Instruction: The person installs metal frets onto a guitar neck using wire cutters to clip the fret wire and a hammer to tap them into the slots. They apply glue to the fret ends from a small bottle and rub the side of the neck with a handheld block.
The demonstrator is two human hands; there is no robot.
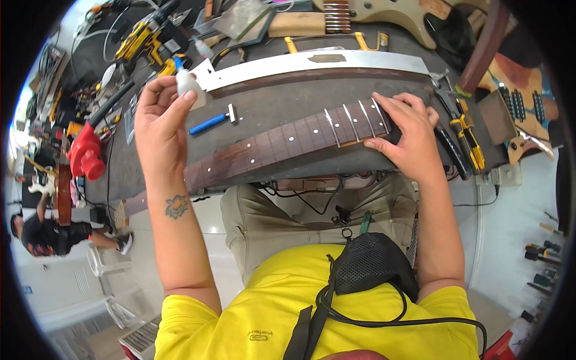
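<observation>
My left hand (161, 117) is raised over the left of the bench, closed around a small translucent white squeeze bottle (188, 85) with a blue tip. Before me a dark wooden guitar neck (270, 144) lies slantwise, its fingerboard facing up with pale dot inlays. Several shiny fret wires (332, 128) cross its right end; the slots farther left hold no wire. My right hand (414, 132) grips that right end, fingers at the far edge and thumb at the near edge. Just beyond the neck rests a blue-handled tool (210, 123) with a small silver crosswise head.
A long white strip (264, 69) lies along the far side. Yellow-and-black pliers (465, 135) are at the right, a red blower (87, 153) and a yellow drill (144, 42) at the left. Guitar bodies (393, 15) stand at the back. Another person (54, 234) is far left.
</observation>
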